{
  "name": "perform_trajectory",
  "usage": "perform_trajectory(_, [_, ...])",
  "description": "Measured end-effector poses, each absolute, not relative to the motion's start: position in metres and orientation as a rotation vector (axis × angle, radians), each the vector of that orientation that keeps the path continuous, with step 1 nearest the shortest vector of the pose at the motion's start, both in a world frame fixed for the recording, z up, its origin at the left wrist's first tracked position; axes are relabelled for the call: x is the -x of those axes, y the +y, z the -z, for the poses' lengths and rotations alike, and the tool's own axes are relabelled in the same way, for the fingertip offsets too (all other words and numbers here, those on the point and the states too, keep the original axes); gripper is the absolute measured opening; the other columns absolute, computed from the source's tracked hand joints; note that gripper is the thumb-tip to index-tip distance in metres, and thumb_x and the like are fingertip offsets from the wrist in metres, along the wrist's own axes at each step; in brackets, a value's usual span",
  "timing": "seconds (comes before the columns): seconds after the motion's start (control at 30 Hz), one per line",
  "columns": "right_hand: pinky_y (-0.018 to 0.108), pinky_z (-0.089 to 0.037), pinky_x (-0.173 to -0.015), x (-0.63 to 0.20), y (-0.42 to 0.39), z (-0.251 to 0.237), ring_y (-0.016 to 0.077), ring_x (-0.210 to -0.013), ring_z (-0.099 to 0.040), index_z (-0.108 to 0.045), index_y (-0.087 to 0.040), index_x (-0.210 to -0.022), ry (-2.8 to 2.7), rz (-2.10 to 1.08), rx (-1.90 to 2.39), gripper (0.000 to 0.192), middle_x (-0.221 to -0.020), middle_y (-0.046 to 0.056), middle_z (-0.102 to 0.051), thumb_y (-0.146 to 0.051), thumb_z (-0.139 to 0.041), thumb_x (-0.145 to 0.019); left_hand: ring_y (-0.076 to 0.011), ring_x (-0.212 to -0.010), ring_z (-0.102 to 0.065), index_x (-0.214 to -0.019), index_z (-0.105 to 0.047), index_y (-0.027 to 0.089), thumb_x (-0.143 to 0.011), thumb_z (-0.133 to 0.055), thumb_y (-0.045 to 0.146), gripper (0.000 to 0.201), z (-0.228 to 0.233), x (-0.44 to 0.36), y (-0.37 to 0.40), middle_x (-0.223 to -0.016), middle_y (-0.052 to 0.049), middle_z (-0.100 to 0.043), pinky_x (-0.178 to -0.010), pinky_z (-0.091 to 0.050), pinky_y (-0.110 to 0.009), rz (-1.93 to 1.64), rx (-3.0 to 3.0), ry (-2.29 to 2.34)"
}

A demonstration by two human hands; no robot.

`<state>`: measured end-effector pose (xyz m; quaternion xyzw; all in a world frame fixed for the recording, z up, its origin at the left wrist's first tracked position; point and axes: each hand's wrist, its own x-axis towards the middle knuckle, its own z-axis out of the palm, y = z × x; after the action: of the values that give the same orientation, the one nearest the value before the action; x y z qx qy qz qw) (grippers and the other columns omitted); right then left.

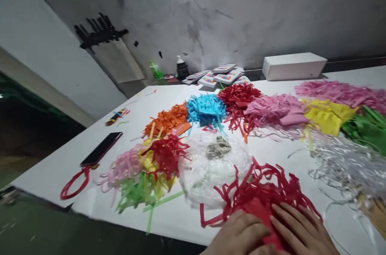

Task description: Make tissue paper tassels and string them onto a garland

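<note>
My left hand (pixel 239 234) and my right hand (pixel 301 229) press side by side on a pile of red fringed paper (pixel 262 194) at the near edge of the white table (pixel 169 98). Both palms face down with the fingers laid flat on the red sheet. Just beyond the pile lies a crumpled clear plastic bag (pixel 211 166) with a grey lump inside. Left of it sits a mixed heap of pink, yellow, green and red paper strips (pixel 147 170).
Piles of fringed paper lie in a row: orange (pixel 167 120), blue (pixel 206 110), red (pixel 238 100), pink (pixel 277 110), yellow (pixel 327 116), green (pixel 366 128). Silver strips (pixel 346 164) lie right. A phone (pixel 101 149) with a red loop (pixel 74 184) lies left. A white box (pixel 294 66) stands at the back.
</note>
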<state>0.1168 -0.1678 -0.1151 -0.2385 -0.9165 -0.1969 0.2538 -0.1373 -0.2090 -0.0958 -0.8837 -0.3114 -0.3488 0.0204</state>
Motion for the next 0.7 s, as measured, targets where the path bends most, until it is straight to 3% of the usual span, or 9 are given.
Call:
perform_trajectory(0.17, [0.051, -0.039, -0.094, -0.133, -0.176, 0.12, 0.0306, -0.111, -0.064, -0.069, -0.02, -0.11, -2.214, 0.624, 1.267, 0.03, -0.128, 0.013, -0.067, -0.036, -0.05, -0.093, -0.0266, -0.1, -0.062, -0.114, -0.06, 0.014, -0.09, -0.06, 0.056, 0.048, 0.113, 0.097, -0.202, -0.114, -0.012, -0.069, -0.085, -0.054, -0.04, 0.797, 2.811, -1.157])
perform_trajectory(0.3, [0.051, -0.048, -0.076, -0.171, -0.184, 0.115, 0.0366, -0.099, -0.068, -0.067, -0.012, -0.107, -1.912, 0.713, 1.669, 0.037, -0.122, 0.021, -0.066, -0.039, -0.043, -0.098, -0.0284, -0.107, -0.061, -0.117, -0.06, 0.016, -0.09, -0.063, 0.04, 0.036, 0.092, 0.108, -0.201, -0.116, -0.013, -0.068, -0.091, -0.053, -0.044, 0.792, 2.934, -1.213])
perform_trajectory(0.4, [0.047, -0.051, -0.088, -0.168, -0.198, 0.093, 0.033, -0.107, -0.067, -0.065, -0.013, -0.119, -1.95, 0.581, 1.45, 0.029, -0.122, 0.019, -0.067, -0.026, -0.052, -0.096, -0.0261, -0.106, -0.062, -0.111, -0.062, 0.017, -0.09, -0.056, 0.017, 0.022, 0.081, 0.112, -0.201, -0.113, -0.012, -0.07, -0.09, -0.054, -0.041, 0.865, 2.974, -1.227])
perform_trajectory(0.5, [0.033, -0.052, -0.098, -0.137, -0.207, 0.076, 0.022, -0.118, -0.064, -0.062, -0.018, -0.127, -2.25, 0.349, 1.049, 0.034, -0.121, 0.01, -0.07, -0.017, -0.052, -0.095, -0.0234, -0.105, -0.063, -0.11, -0.062, 0.018, -0.09, -0.05, 0.007, 0.025, 0.075, 0.11, -0.201, -0.112, -0.012, -0.071, -0.091, -0.054, -0.038, 0.886, 3.032, -1.239])
perform_trajectory(0.6, [0.032, -0.049, -0.105, -0.11, -0.205, 0.079, 0.019, -0.117, -0.065, -0.067, -0.012, -0.117, -2.309, 0.263, 0.816, 0.035, -0.116, 0.008, -0.074, -0.006, -0.042, -0.094, -0.0221, -0.108, -0.063, -0.113, -0.062, 0.018, -0.097, -0.048, 0.015, 0.022, 0.067, 0.107, -0.2, -0.111, -0.011, -0.072, -0.099, -0.051, -0.04, 0.894, 3.107, -1.146])
perform_trajectory(0.7, [0.034, -0.051, -0.104, -0.108, -0.2, 0.09, 0.0197, -0.112, -0.068, -0.071, -0.01, -0.108, -2.293, 0.256, 0.76, 0.04, -0.11, 0.007, -0.076, 0.001, -0.036, -0.091, -0.025, -0.121, -0.058, -0.123, -0.06, 0.02, -0.098, -0.054, 0.041, 0.034, 0.059, 0.113, -0.191, -0.122, -0.011, -0.07, -0.108, -0.045, -0.044, 0.666, 3.184, -1.117])
